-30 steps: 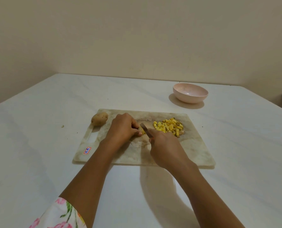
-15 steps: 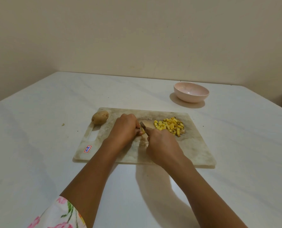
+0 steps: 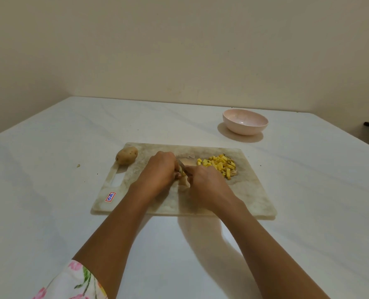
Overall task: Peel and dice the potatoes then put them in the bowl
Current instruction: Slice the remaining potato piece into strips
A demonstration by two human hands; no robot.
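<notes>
Dicing is the step in hand. The right hand (image 3: 205, 182) is clenched round the handle of a knife (image 3: 182, 167), whose blade pokes out just past its knuckles, slanting toward the left hand (image 3: 161, 169). That hand is curled, fingertips down, on a peeled potato piece (image 3: 184, 182) that shows only in slivers between the two hands; how much remains I cannot tell. Just beyond the right hand lies a heap of yellow potato dice (image 3: 220, 166) on the cutting board (image 3: 254, 190). Beyond the left hand, to its outer side, sits a whole unpeeled potato (image 3: 127, 155). The pink bowl (image 3: 245, 121) stands well beyond the right hand, with no dice showing in it. Next, I judge, come short cuts with the left fingertips tucked clear of the blade.
</notes>
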